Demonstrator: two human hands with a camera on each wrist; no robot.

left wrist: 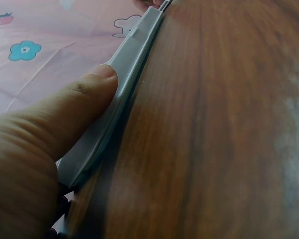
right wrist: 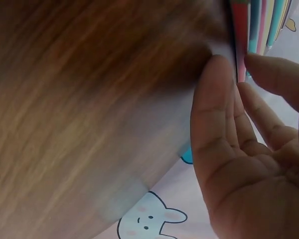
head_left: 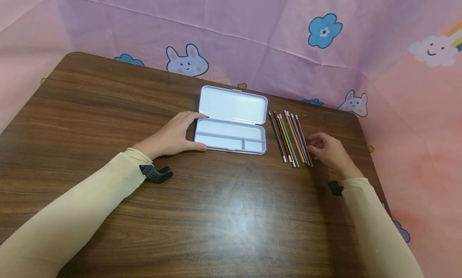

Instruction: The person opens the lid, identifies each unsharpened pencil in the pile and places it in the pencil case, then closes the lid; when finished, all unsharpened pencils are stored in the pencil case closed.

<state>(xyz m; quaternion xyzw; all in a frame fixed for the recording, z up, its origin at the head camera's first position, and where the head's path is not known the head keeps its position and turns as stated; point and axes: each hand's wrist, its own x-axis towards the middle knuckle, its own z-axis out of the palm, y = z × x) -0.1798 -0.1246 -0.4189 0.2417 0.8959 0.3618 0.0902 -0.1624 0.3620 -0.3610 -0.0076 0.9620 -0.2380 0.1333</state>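
the right wrist view is cutting off the pencils [head_left: 294, 136]; the right hand [head_left: 328, 153] is reaching beside them, fingers bending loosely around a gap, and i cannot tell whether they are touching the outermost pencil. the left hand [head_left: 173, 137] is gripping the left end of the open white case [head_left: 231, 127], its compartments showing. the pencils are lying to its right on the wooden bench [head_left: 202, 218]; patterned cloth [head_left: 245, 37] is hanging behind.

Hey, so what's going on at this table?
A person's left hand holds the left end of an open white case. A row of pencils lies to its right on the wooden table, none in the case. The right hand is at the rightmost pencil; whether it grips it is unclear.
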